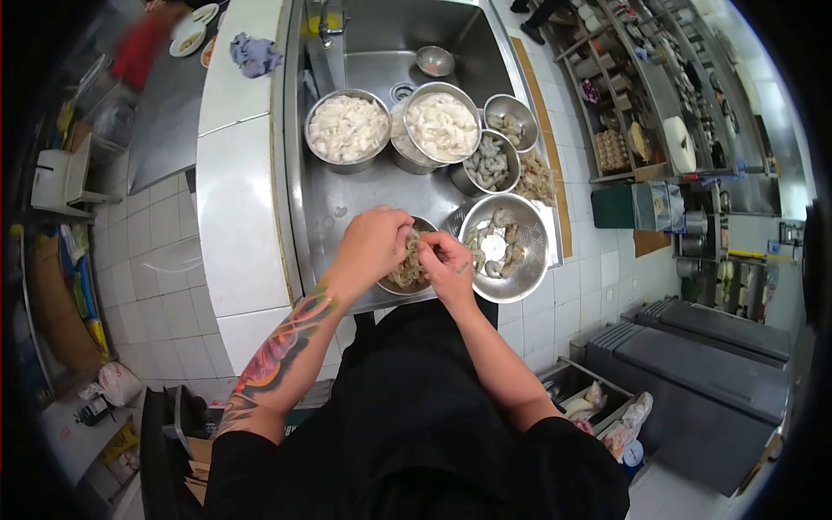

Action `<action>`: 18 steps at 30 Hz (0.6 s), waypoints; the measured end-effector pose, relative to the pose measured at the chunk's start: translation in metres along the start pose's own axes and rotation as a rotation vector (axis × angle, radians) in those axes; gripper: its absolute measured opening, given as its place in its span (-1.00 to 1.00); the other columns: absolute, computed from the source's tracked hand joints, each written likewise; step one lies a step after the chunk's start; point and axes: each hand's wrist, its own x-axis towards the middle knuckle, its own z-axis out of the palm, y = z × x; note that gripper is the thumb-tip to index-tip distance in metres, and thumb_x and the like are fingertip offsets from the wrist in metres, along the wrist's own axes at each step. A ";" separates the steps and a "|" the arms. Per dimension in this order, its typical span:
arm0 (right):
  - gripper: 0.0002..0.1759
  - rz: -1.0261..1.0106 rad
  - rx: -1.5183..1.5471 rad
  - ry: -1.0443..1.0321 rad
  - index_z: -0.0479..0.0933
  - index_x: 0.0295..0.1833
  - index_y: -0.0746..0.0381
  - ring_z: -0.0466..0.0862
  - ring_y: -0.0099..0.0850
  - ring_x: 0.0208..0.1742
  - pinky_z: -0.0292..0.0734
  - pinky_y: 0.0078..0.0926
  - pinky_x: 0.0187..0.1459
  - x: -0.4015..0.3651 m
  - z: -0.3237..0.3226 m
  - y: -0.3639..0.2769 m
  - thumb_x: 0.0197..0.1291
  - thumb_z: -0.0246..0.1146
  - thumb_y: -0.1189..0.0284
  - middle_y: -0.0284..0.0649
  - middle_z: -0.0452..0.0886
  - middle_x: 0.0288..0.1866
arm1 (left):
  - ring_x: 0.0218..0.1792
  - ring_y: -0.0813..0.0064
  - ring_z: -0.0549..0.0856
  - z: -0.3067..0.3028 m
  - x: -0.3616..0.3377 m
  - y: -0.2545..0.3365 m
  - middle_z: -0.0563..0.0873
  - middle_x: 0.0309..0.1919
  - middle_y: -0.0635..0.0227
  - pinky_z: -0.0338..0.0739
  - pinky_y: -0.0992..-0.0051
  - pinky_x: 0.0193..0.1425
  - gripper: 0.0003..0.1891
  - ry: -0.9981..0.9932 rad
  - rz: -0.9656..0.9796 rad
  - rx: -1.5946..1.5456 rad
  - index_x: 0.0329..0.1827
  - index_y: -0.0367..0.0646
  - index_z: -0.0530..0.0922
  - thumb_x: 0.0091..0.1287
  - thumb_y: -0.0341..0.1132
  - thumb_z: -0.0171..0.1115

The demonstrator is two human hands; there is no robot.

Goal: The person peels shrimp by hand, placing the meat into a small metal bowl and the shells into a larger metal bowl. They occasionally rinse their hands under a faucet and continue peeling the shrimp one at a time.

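Over a small metal bowl of shells and scraps, my left hand and my right hand come close together. The fingers of both are pinched; whatever lies between them is too small and hidden to name. Just right of my right hand, a perforated metal colander holds several shrimp. Behind it stands a metal pot with grey shrimp, next to a pile of shells. Two larger containers of pale pieces stand farther back on the steel sink surface.
The sink basin has a small bowl in it. A crumpled cloth lies on the white tiled ledge at left. Shelves, a green bin and dark grey bins stand at right.
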 end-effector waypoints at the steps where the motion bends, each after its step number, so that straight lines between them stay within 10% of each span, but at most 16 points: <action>1: -0.89 -0.025 -0.086 0.036 0.64 -0.20 0.38 0.53 -0.73 -0.43 0.43 -0.68 -0.38 -0.001 -0.003 -0.001 0.33 0.34 0.52 -0.38 0.60 -0.43 | -0.17 -0.02 0.72 -0.001 0.000 0.000 0.75 -0.26 0.07 0.60 0.12 -0.08 -0.85 0.014 -0.018 0.029 -0.14 -0.19 0.75 0.28 -0.42 0.30; 8: -0.86 -0.299 -0.365 0.104 0.67 -0.10 0.34 0.69 -0.44 -0.41 0.58 -0.49 -0.36 -0.004 -0.011 0.015 0.29 0.36 0.50 -0.15 0.69 -0.31 | -0.16 0.01 0.73 0.010 0.002 -0.013 0.75 -0.22 0.05 0.61 0.16 -0.04 -0.79 0.139 0.151 -0.056 -0.03 -0.24 0.68 0.30 -0.51 0.26; 10: -0.80 -0.545 -0.840 -0.035 0.68 -0.03 0.32 0.75 -0.30 -0.31 0.63 -0.39 -0.27 0.006 -0.017 0.052 0.28 0.40 0.46 -0.09 0.72 -0.15 | -0.18 0.05 0.75 0.010 0.002 -0.007 0.75 -0.24 0.05 0.62 0.20 -0.05 -0.79 0.112 0.109 -0.094 -0.01 -0.26 0.67 0.31 -0.52 0.27; 18: -0.72 -0.189 -0.123 0.102 0.68 0.14 0.31 0.81 -0.36 -0.14 0.68 -0.43 -0.10 0.011 -0.015 0.001 0.39 0.34 0.44 -0.09 0.79 -0.12 | -0.22 0.16 0.82 0.013 0.011 -0.006 0.80 -0.29 0.03 0.67 0.30 -0.09 -0.79 -0.006 0.032 -0.255 -0.06 -0.30 0.70 0.26 -0.46 0.38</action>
